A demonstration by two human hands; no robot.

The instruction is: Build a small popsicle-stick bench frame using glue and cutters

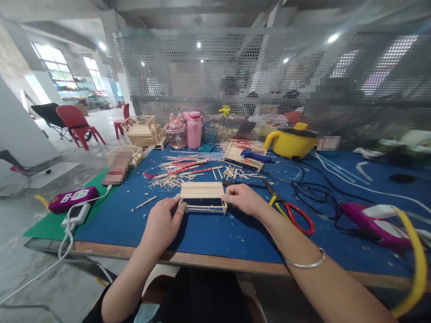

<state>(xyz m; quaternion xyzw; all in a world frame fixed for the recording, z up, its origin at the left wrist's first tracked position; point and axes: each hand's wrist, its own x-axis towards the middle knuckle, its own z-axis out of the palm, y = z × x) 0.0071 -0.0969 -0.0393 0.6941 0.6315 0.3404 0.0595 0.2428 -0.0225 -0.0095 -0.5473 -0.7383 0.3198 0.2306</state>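
A small frame of pale wooden sticks [202, 190], with a slatted top and an open lower part, stands on the blue table cover [208, 235]. At its left end my left hand [164, 220] pinches the corner between thumb and fingers. My right hand [241, 199] is closed on the right end, its fingertips at the upper corner. Loose sticks [230, 172] and wood scraps lie just behind the frame. Red-handled scissors [299, 218] and yellow-handled pliers [279, 207] rest beside my right forearm.
A blue glue gun [256, 156] lies against another stick piece [235, 154]. Behind are a yellow pot [291, 143], a pink jug [194, 130] and a larger stick structure [143, 131]. Cables [305, 186] tangle at right; a phone [117, 168] is at left.
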